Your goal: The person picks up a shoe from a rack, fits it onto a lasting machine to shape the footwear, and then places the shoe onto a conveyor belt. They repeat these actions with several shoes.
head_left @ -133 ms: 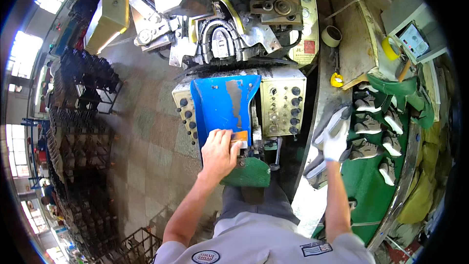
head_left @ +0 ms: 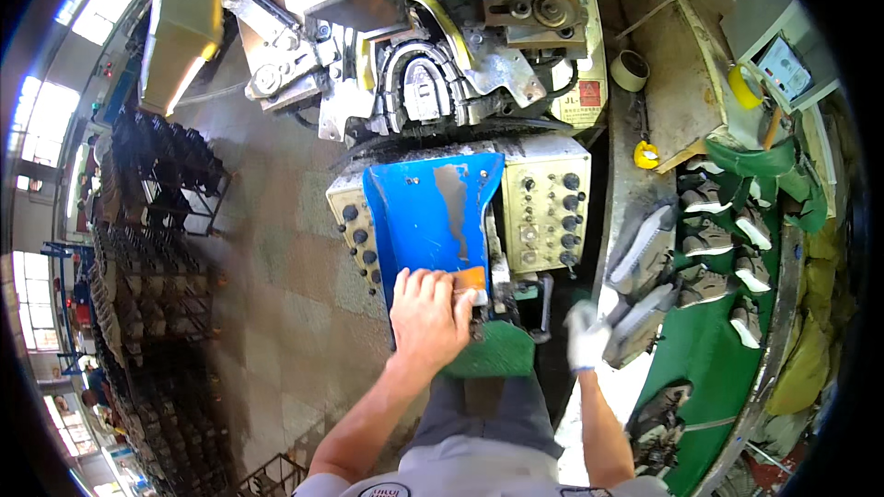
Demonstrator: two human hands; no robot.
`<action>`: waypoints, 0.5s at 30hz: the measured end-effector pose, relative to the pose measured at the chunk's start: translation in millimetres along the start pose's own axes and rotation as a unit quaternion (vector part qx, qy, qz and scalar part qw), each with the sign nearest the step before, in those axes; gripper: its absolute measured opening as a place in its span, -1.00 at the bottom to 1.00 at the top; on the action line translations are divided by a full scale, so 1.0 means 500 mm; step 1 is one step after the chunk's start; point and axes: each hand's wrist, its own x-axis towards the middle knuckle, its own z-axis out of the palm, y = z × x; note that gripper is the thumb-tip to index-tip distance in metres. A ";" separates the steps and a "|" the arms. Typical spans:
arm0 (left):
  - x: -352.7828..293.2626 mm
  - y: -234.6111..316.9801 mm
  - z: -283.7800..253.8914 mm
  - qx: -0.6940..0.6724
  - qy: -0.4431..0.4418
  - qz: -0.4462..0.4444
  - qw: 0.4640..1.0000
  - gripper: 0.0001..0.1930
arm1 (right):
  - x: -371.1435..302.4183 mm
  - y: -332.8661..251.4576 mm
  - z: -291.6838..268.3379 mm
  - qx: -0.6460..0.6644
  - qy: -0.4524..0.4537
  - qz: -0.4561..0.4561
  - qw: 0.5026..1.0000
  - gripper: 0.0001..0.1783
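Observation:
My bare left hand (head_left: 428, 317) is at the lower end of a blue metal tray (head_left: 405, 221) on a machine. Its fingers curl around a small tool with an orange top and a whitish edge (head_left: 471, 282), whose exact kind is unclear. My right hand (head_left: 587, 336), in a white glove, is smeared by motion and hangs just left of the bench, so its fingers are not readable. Closest to it are two grey shoes lying on their sides with pale soles, an upper shoe (head_left: 645, 253) and a lower shoe (head_left: 643, 324).
Above the tray is the machine's clamp head (head_left: 422, 83). A control panel (head_left: 545, 212) with black knobs flanks the tray. Several shoes (head_left: 707, 237) stand on the green bench top (head_left: 709, 368) at right. Racks of shoes (head_left: 147, 285) line the far left. A green pad (head_left: 493, 350) sits below the tray.
My right hand has left the upper shoe and moved left and down, off the bench. My left hand stays at the tray with the orange-topped tool. The whole view has shifted slightly.

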 end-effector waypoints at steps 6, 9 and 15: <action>-0.003 0.022 0.059 -0.081 0.003 0.020 0.996 -0.70 | -0.084 0.610 0.263 0.206 -0.123 0.335 0.911 -0.84; -0.032 -0.010 0.059 -0.078 -0.004 -0.006 0.997 -0.68 | -0.099 0.626 0.348 0.101 -0.146 0.355 0.918 -0.84; -0.013 0.003 0.051 -0.123 -0.018 0.021 0.992 -0.63 | -0.040 0.639 0.454 0.040 -0.152 0.333 0.930 -0.84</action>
